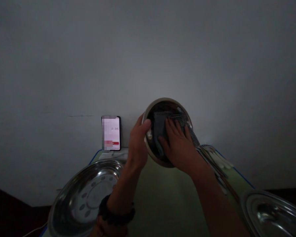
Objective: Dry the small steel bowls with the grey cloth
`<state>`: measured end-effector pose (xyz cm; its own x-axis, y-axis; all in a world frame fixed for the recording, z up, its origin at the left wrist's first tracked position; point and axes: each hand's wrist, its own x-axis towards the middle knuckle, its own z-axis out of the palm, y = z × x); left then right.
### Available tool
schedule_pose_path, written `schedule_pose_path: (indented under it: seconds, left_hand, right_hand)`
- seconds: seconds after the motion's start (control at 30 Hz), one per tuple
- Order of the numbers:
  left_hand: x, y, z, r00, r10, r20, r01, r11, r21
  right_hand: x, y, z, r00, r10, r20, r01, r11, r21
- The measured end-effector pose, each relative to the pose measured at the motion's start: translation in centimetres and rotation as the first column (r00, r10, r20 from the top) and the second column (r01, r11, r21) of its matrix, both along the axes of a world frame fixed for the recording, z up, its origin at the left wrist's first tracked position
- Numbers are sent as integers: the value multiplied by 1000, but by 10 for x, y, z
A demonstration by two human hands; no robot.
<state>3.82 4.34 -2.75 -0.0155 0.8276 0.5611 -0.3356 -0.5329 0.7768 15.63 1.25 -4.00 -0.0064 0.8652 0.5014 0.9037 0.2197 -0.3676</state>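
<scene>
Two hands meet at one steel bowl [162, 102], raised above the green table [162, 197] and tipped so its inside faces the camera. The left hand [137, 144] clamps the bowl's left rim, thumb curled over the edge. The right hand [179, 146] lies flat, fingers spread, pressing a dark cloth [160, 124] against the bowl's inner wall. Left of that grip a phone [111, 133] leans on the wall; below it sits a steel tray [81, 197].

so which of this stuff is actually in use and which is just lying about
In use: steel bowl, gripped by the left hand; dark cloth, pressed inside it by the right hand.
Lying about: phone, big basin, steel tray, utensils.
</scene>
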Motion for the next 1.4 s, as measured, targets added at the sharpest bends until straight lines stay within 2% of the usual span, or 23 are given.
schedule_pose_path:
  seconds: [0.1, 0.2, 0.3, 0.43, 0.5, 0.57, 0.63, 0.67, 0.77, 0.83, 0.97, 1.07, 1.13, 1.23, 1.3, 1.33, 1.4]
  left_hand:
    - [7, 0, -5, 1000, 12, 9, -12, 997, -80]
    - [9, 4, -9, 993, 92, 70, -82, 988, -135]
    - [4, 6, -7, 996, 92, 23, -89, 992, -84]
    - [-8, 7, -3, 992, 120, -37, -121, 993, -5]
    - [-12, 7, -1, 986, 160, -40, -159, 987, 32]
    - [-15, 7, 1, 983, 181, -25, -179, 981, 71]
    - [-16, 7, 3, 977, 213, 0, -211, 972, 100]
    - [-16, 8, 4, 969, 245, 12, -245, 963, 112]
    - [-14, 8, 4, 926, 375, 46, -377, 914, 149]
    - [-13, 9, 3, 908, 413, 65, -418, 893, 165]
    - [-11, 11, 1, 905, 415, 87, -424, 890, 169]
    - [-9, 12, 0, 882, 448, 148, -468, 869, 161]
    - [-8, 12, 0, 861, 465, 205, -498, 852, 160]
    - [-7, 14, -3, 846, 460, 270, -516, 835, 193]
    - [-6, 16, -5, 832, 460, 310, -532, 822, 206]
    - [-6, 17, -6, 822, 465, 330, -541, 818, 196]
    - [-6, 19, -8, 803, 475, 360, -553, 819, 153]
  right_hand:
    - [-8, 0, 0, 993, 57, -103, -55, 998, 23]
    - [-16, -5, 6, 974, 193, -121, -197, 980, -22]
    - [-18, -12, 13, 914, 394, -92, -402, 912, -79]
    - [-10, -16, 19, 786, 618, -5, -618, 786, -22]
    - [-6, -16, 20, 737, 676, -17, -676, 736, -38]
    - [-4, -18, 21, 721, 686, -98, -693, 715, -93]
    - [-4, -19, 22, 745, 644, -173, -666, 733, -140]
    - [-3, -19, 22, 773, 608, -182, -633, 759, -152]
    - [-3, -18, 18, 898, 426, -112, -439, 883, -162]
    - [-3, -15, 14, 952, 303, -34, -305, 937, -173]
    - [-6, -10, 7, 976, 216, 29, -206, 958, -199]
    - [-11, -10, 5, 990, 140, -22, -142, 981, -134]
    - [-12, -7, 5, 985, 159, -67, -165, 981, -104]
    - [-11, 1, 5, 933, 338, -124, -348, 935, -69]
    - [-9, 10, 4, 889, 394, -233, -398, 917, 32]
    - [-8, 14, 3, 868, 379, -321, -368, 925, 99]
    - [-6, 22, 0, 806, 288, -517, -214, 956, 201]
